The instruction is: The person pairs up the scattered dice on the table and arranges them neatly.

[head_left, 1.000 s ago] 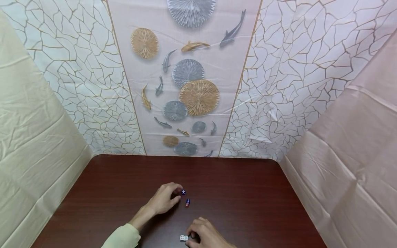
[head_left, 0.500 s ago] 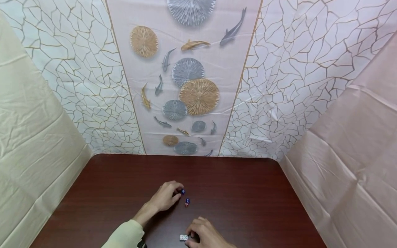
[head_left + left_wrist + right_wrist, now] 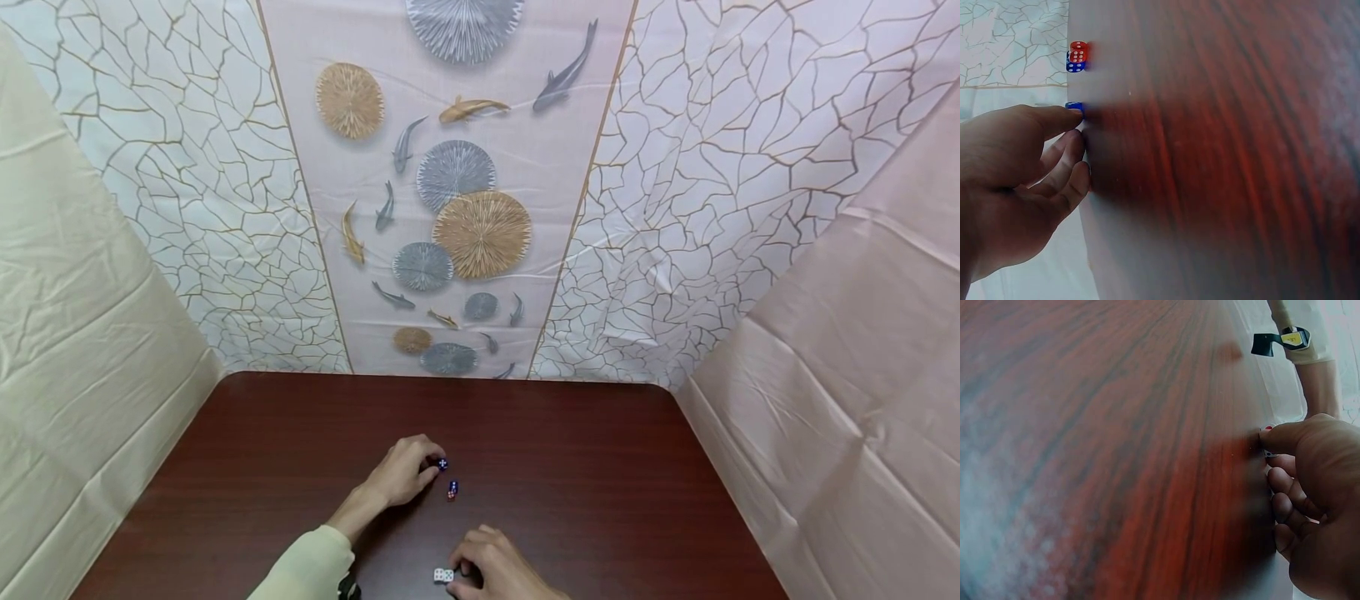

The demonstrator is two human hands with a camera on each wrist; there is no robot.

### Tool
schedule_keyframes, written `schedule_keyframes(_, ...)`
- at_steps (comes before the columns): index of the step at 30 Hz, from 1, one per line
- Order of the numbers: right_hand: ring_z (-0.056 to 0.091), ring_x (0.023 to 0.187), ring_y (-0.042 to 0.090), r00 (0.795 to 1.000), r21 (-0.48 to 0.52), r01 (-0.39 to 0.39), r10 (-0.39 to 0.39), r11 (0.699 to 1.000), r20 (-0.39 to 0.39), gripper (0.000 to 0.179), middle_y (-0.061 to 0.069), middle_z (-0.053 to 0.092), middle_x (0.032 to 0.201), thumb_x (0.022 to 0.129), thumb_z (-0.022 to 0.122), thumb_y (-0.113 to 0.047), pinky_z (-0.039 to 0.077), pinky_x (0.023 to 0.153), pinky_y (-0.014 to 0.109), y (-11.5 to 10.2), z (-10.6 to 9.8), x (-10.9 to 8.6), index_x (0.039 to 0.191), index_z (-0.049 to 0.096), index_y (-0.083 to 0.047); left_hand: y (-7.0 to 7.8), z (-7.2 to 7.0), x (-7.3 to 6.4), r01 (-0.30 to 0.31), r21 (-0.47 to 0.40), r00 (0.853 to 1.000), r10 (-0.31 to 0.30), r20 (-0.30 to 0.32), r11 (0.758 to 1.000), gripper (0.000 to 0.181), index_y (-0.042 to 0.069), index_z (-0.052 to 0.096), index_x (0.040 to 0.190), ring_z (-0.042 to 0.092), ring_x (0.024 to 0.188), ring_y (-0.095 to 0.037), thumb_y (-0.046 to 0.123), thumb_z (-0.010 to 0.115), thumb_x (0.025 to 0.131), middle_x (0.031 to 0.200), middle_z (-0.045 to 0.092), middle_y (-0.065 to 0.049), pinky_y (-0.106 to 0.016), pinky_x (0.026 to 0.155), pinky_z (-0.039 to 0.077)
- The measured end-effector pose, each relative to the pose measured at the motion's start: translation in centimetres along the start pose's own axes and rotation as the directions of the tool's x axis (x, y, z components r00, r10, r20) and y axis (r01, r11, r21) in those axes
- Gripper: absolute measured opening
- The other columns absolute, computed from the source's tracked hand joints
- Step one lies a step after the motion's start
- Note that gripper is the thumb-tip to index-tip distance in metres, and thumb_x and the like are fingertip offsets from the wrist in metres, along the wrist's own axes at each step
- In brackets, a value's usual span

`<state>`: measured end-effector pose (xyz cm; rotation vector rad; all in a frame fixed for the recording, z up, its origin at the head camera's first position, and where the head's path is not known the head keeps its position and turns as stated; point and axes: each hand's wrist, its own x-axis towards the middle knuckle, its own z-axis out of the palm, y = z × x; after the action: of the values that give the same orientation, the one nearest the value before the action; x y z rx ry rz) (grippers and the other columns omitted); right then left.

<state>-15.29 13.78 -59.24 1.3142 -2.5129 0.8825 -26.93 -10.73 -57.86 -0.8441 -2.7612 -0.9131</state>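
My left hand [image 3: 405,473] pinches a blue die [image 3: 442,463] at its fingertips. In the left wrist view the thumb tip touches that blue die [image 3: 1074,105], and the other fingers are bent behind it. Just to the right and nearer me, a second blue die [image 3: 453,486] and a red die [image 3: 452,496] lie together. Close to the near edge of the view, two white dice [image 3: 443,575] sit side by side. The thumb and index finger of my right hand [image 3: 491,562] are around their right end. In the right wrist view the thumb mostly hides what it holds.
A dark red-brown wooden table [image 3: 600,483] lies under everything. Patterned cloth [image 3: 480,233] with fish and round shapes hangs behind it. Plain cloth walls [image 3: 840,400] stand at both sides. A black strap [image 3: 1297,339] with a yellow label is on the left wrist.
The fingers of my left hand have closed the small gap to the upper blue die and now pinch it. My right hand and the white dice have hardly moved.
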Motion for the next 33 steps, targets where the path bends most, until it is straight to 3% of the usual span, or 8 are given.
schedule_keyframes(20, 0.043, 0.084, -0.011, 1.0, -0.008, 0.0, 0.0, 1.0, -0.001, 0.016, -0.008, 0.069, 0.084, 0.089, 0.093, -0.022, 0.036, 0.08, 0.003, 0.1, 0.1, 0.0, 0.098, 0.082, -0.015, 0.3, -0.3, -0.2, 0.039, -0.014, 0.999, -0.039, 0.02, 0.999, 0.008, 0.003, 0.082, 0.107, 0.075, 0.088, -0.019, 0.004, 0.083, 0.099, 0.106, 0.077, -0.007, -0.027, 0.074, 0.06)
schedule_keyframes(28, 0.045, 0.085, -0.01, 0.997, 0.039, -0.062, 0.06, 0.997, 0.052, 0.012, -0.009, 0.069, 0.087, 0.096, 0.09, -0.023, 0.039, 0.079, 0.006, 0.0, -0.1, 0.0, 0.102, 0.083, -0.015, 0.2, -1.1, -0.9, 0.042, -0.029, 0.999, -0.042, 0.013, 0.999, 0.004, 0.005, 0.08, 0.103, 0.074, 0.088, -0.018, 0.006, 0.083, 0.1, 0.1, 0.076, -0.006, -0.027, 0.074, 0.06)
schedule_keyframes(33, 0.044, 0.085, -0.011, 0.999, 0.021, -0.033, 0.033, 0.999, 0.02, 0.014, -0.008, 0.069, 0.085, 0.093, 0.091, -0.023, 0.038, 0.079, 0.005, 0.1, 0.0, -0.1, 0.1, 0.083, -0.015, 0.1, -1.2, -1.2, 0.036, -0.014, 0.999, -0.036, 0.005, 0.999, 0.004, 0.008, 0.079, 0.102, 0.074, 0.088, -0.017, 0.009, 0.084, 0.1, 0.099, 0.075, -0.002, -0.026, 0.075, 0.059)
